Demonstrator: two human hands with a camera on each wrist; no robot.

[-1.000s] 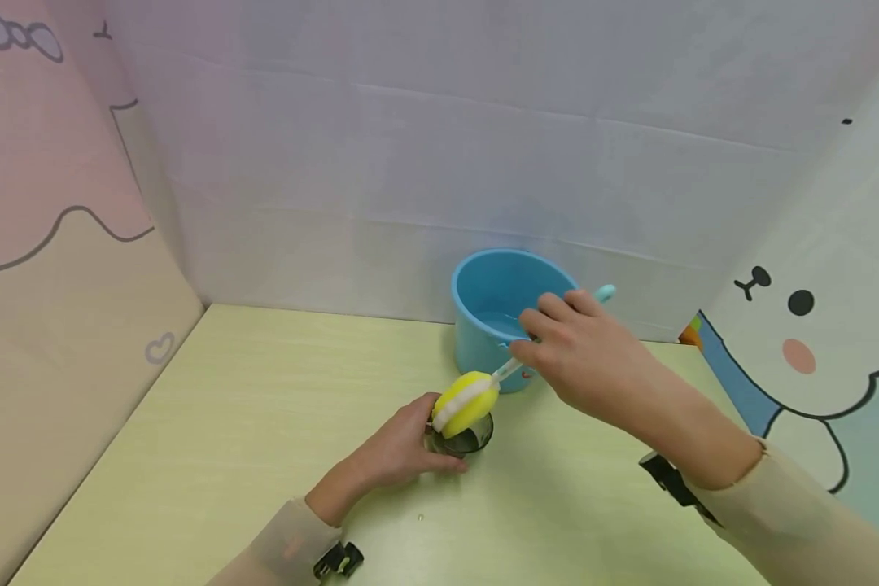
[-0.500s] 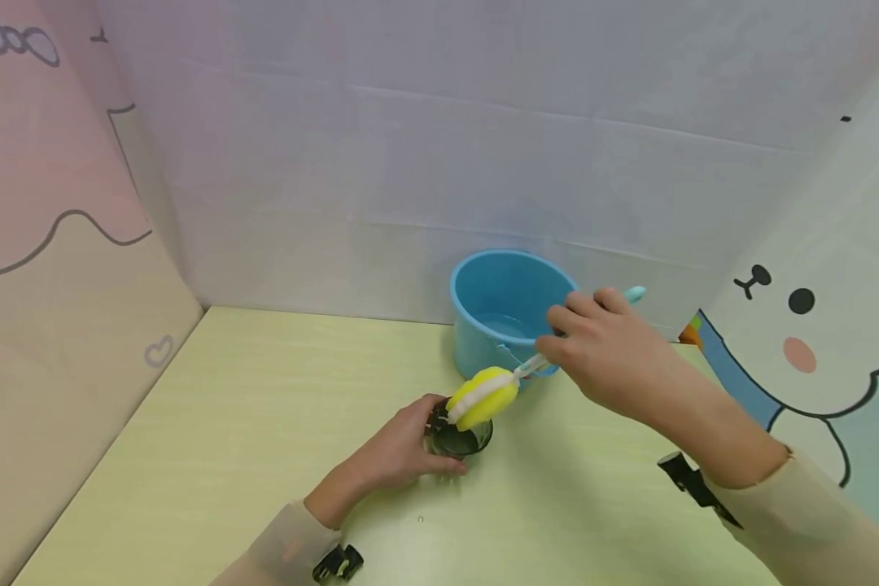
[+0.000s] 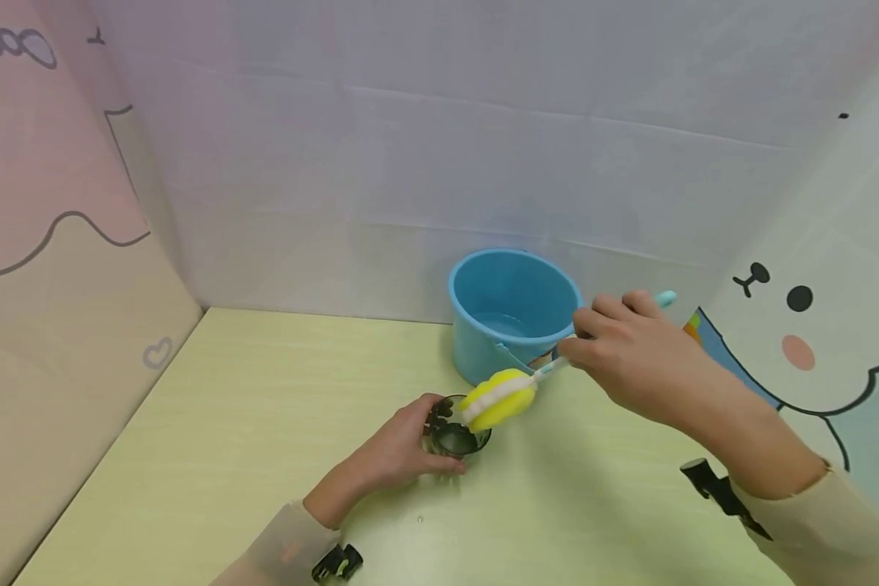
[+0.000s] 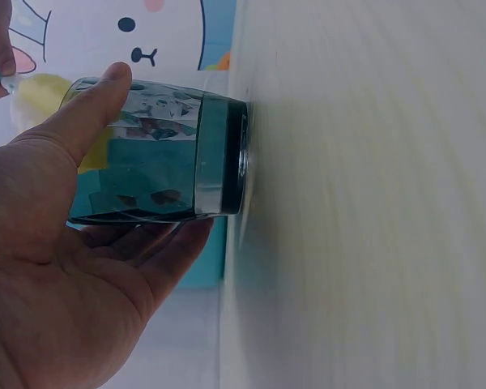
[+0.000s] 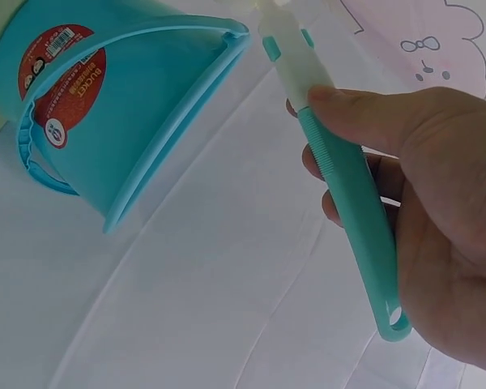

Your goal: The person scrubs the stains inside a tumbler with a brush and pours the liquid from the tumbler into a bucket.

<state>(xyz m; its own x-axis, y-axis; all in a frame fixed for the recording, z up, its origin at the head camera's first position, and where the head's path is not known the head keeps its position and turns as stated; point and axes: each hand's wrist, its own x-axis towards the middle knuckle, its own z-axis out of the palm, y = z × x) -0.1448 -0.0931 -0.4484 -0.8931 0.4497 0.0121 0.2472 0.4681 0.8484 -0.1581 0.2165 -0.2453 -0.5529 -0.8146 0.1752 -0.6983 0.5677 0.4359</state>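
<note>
My left hand (image 3: 399, 446) grips a dark green-tinted glass (image 3: 460, 439) from its left side, thumb and fingers curled round it. In the left wrist view the glass (image 4: 158, 154) stands upright on the table, its base at the tabletop. My right hand (image 3: 630, 354) holds a sponge bottle brush by its handle; the teal grip (image 5: 350, 207) with a hanging hole shows in the right wrist view. The brush's yellow and white sponge head (image 3: 500, 399) slants down to the left, its tip over the right side of the glass's mouth in the head view.
A blue bucket (image 3: 476, 346) with a lowered handle stands behind the glass, near the back wall (image 3: 337, 179). Its red label (image 5: 69, 77) shows in the right wrist view. A tiny droplet or speck (image 3: 421, 519) lies on the pale yellow table (image 3: 264, 407).
My right hand has moved right, drawing the sponge head up and right from inside the glass's mouth to its right edge. My left hand and the glass have stayed in place.
</note>
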